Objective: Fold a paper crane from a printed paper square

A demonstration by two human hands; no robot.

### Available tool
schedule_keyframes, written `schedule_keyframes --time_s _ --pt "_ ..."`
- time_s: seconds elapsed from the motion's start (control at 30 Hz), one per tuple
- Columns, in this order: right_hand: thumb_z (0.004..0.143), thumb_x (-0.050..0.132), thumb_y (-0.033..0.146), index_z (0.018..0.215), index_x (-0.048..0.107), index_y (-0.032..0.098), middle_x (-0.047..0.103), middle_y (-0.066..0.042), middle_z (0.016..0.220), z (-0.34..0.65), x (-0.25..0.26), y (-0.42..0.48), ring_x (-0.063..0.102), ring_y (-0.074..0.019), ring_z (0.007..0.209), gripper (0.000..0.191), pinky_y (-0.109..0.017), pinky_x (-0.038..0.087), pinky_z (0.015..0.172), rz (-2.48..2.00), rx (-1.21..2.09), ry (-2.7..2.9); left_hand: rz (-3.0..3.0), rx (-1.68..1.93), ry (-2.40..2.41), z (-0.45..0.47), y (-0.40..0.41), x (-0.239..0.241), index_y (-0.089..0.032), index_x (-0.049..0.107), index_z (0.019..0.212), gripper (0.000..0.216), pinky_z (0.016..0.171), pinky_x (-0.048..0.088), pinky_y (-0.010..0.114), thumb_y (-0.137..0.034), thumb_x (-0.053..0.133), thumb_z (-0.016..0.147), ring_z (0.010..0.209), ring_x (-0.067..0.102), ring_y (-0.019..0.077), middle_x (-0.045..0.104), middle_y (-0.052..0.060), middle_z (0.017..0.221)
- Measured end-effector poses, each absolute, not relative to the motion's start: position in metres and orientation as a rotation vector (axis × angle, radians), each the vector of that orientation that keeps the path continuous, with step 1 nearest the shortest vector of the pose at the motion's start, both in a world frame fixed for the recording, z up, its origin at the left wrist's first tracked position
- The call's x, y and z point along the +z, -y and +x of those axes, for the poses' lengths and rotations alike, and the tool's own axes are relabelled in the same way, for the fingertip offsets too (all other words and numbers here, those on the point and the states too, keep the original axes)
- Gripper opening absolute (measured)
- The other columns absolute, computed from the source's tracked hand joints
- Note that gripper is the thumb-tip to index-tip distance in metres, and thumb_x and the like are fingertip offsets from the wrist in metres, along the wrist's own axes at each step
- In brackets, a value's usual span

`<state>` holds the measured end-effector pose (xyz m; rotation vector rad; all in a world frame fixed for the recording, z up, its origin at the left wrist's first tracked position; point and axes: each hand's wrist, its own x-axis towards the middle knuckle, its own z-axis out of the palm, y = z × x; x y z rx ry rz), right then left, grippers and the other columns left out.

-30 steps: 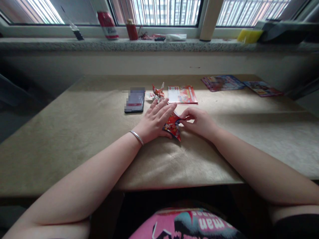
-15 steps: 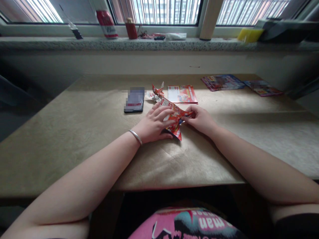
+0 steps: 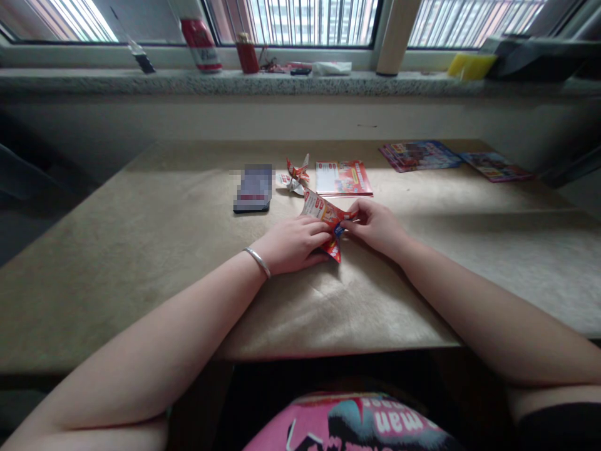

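Observation:
A partly folded sheet of red printed paper [image 3: 328,212] lies on the table between my hands, its corners pointing several ways. My left hand [image 3: 298,243] presses on its left side, the fingers closed over the lower part. At the right corner my right hand [image 3: 369,219] pinches the paper between thumb and fingers. Just beyond it stands a folded paper crane [image 3: 297,174], red and white. A stack of red and white printed sheets [image 3: 345,178] lies behind the paper, to the right of the crane.
Left of the crane lies a dark phone [image 3: 253,188]. Colourful printed leaflets [image 3: 420,155] rest at the back right of the table [image 3: 141,269]. On the window sill stand a red can [image 3: 201,47], a small red container [image 3: 246,55] and a yellow object [image 3: 471,66].
My left hand has drawn slightly down and its fingers have come together on the paper. More of the paper's upper left part now shows. My right hand keeps its pinch.

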<state>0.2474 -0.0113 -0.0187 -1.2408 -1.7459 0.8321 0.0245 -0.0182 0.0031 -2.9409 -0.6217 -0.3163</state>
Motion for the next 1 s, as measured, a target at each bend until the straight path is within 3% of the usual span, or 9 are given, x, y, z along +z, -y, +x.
schedule_keyframes --time_s 0.1,0.27,0.53,0.8,1.0 --pt "0.071 0.069 0.032 0.072 0.052 0.021 0.062 -0.001 0.074 0.246 -0.018 0.012 0.060 -0.0158 0.067 0.020 -0.030 0.050 0.061 -1.209 0.832 1.752 -2.932 -0.293 0.759 0.025 0.020 0.003 -0.012 0.063 0.113 0.037 0.093 0.052 0.037 -0.041 0.054 0.092 0.109 0.061 0.0247 0.063 0.014 0.119" --pt "0.073 0.068 0.030 0.074 0.055 0.021 0.066 -0.003 0.080 0.247 -0.020 0.011 0.063 -0.0177 0.074 0.016 -0.035 0.054 0.071 -1.202 0.799 1.755 -2.905 -0.278 0.814 0.026 0.024 0.004 -0.011 0.066 0.105 0.030 0.095 0.051 0.036 -0.034 0.053 0.093 0.107 0.062 0.0235 0.065 0.013 0.111" --pt "0.074 0.069 0.029 0.074 0.054 0.022 0.067 -0.004 0.081 0.247 -0.020 0.011 0.065 -0.0186 0.074 0.017 -0.037 0.055 0.072 -1.202 0.794 1.701 -2.766 -0.204 0.920 0.029 0.032 0.010 -0.013 0.068 0.093 0.029 0.076 0.054 0.037 -0.035 0.051 0.093 0.088 0.064 0.0248 0.066 0.012 0.093" --pt "0.076 0.069 0.030 0.071 0.047 0.022 0.072 -0.005 0.096 0.248 -0.022 0.011 0.068 -0.0180 0.084 0.023 -0.037 0.056 0.078 -1.064 0.911 1.697 -2.832 -0.344 0.776 0.026 0.022 -0.001 -0.012 0.066 0.109 0.029 0.094 0.051 0.037 -0.030 0.054 0.091 0.105 0.061 0.0236 0.066 0.013 0.114" --pt "0.073 0.070 0.029 0.075 0.051 0.022 0.072 -0.004 0.094 0.248 -0.020 0.013 0.067 -0.0175 0.081 0.020 -0.037 0.057 0.078 -1.049 0.932 1.739 -2.801 -0.431 0.828 0.028 0.022 0.000 -0.014 0.062 0.103 0.027 0.095 0.050 0.042 -0.037 0.057 0.090 0.106 0.060 0.0259 0.066 0.012 0.107"
